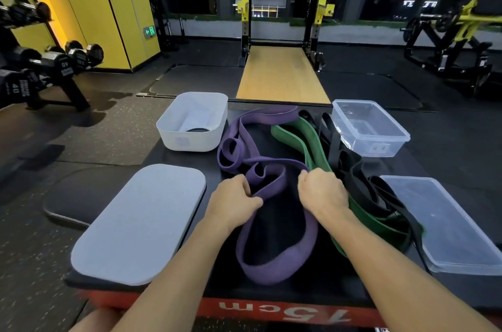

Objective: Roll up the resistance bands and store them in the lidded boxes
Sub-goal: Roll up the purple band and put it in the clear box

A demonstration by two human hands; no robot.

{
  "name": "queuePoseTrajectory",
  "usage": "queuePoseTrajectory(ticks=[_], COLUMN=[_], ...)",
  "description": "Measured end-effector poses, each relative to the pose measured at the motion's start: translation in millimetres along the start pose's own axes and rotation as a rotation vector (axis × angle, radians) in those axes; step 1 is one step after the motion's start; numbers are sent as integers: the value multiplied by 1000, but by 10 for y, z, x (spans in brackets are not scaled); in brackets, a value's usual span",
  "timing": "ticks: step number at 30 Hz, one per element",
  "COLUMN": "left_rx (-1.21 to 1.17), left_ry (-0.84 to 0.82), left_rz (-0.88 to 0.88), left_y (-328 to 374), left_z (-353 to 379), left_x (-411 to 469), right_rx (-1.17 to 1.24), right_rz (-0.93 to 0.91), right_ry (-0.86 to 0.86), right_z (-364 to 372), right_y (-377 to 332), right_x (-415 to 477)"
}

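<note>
A purple resistance band (274, 258) lies in loose loops across the black platform top (285, 293). My left hand (233, 198) pinches its left strand, and my right hand (322, 192) grips its right strand near the top of the near loop. A green band (304, 139) and a black band (361, 182) lie tangled to the right. A white box (190, 141) stands open at the back left, with its grey lid (141, 223) lying flat in front of it. A clear box (372, 139) stands open at the back right, and its clear lid (451, 225) lies nearer.
The platform is a low jump box with a red side marked 15cm (285, 314). A dumbbell rack (46, 65) stands on the left, a squat rack (285, 19) straight ahead, and a weight machine (456, 33) at the far right. A black pad (73, 196) lies on the floor at left.
</note>
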State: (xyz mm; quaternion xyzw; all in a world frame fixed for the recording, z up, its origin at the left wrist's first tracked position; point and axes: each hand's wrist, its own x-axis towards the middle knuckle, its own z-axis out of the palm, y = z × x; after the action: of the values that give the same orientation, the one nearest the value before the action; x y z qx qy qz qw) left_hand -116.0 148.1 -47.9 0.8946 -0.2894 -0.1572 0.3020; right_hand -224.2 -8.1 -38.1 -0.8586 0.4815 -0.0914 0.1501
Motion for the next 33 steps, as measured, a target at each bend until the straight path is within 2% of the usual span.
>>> queuePoseTrajectory(ticks=[5,8,10,16,19,21,24,26,27,28,30,33], left_rx=[-21,26,68,-72,-310,-410,-571,-842,-888,-868,-655,-445], left_ry=[-125,-173,-216,-164,-219,-207,-60,-99,-135,-168,-194,-118], left_rz=[-31,-23,37,7,-77,-134,-129,-115,-72,-29,29,36], left_y=[-97,-32,14,163,330,385,372,352,322,279,167,41], left_z=[-155,-179,-113,137,168,143,153,143,141,135,125,138], left_x=[-10,36,75,258,369,538,877,978,984,986,974,864], right_rx=[-56,-84,-16,133,184,230,274,342,375,396,384,408], right_rz=[-56,-184,-274,-291,-346,-321,-280,-263,-270,-286,-322,-302], right_ry=[-10,-73,-98,-121,-204,-199,-189,-181,-182,-186,-183,-164], right_z=[81,128,155,259,317,331,341,366,400,439,484,491], right_y=[37,3,-25,-10,-56,-58,-36,-26,-18,-15,-29,-131], right_x=[-33,-92,-142,-153,-175,-182,-189,-175,-155,-123,-49,49])
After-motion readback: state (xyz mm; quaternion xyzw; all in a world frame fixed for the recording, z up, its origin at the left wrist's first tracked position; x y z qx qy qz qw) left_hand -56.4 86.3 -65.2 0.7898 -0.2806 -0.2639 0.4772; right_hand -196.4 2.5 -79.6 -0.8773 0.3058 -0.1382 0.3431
